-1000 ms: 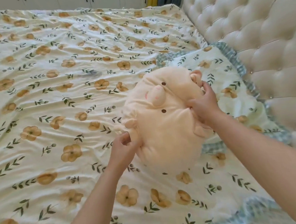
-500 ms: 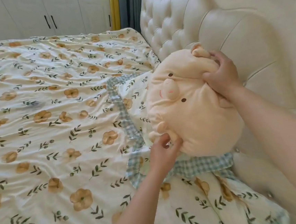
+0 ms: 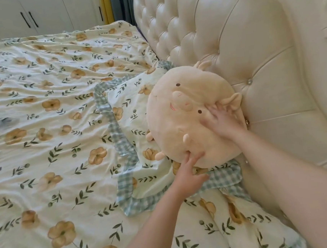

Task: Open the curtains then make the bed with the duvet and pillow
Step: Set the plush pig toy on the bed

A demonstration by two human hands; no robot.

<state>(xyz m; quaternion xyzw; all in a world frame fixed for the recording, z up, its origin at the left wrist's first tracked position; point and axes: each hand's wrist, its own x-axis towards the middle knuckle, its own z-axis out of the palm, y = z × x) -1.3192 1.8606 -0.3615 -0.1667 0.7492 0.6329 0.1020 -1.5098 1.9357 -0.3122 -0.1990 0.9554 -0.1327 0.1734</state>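
Bright, soft daylight on my feed.
Glare sheens the headboard (image 3: 251, 45) at two o'clock; right hand (image 3: 221, 122) motion-blurred; edges bow.

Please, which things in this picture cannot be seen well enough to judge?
Curtains: head view, only a narrow strip shows, cut off by the top edge; open or closed is unclear.
Pillow: head view, its middle lies hidden under the plush pig.
Right hand: head view, motion blur; whether it pinches the pig's ear or only presses is unclear.
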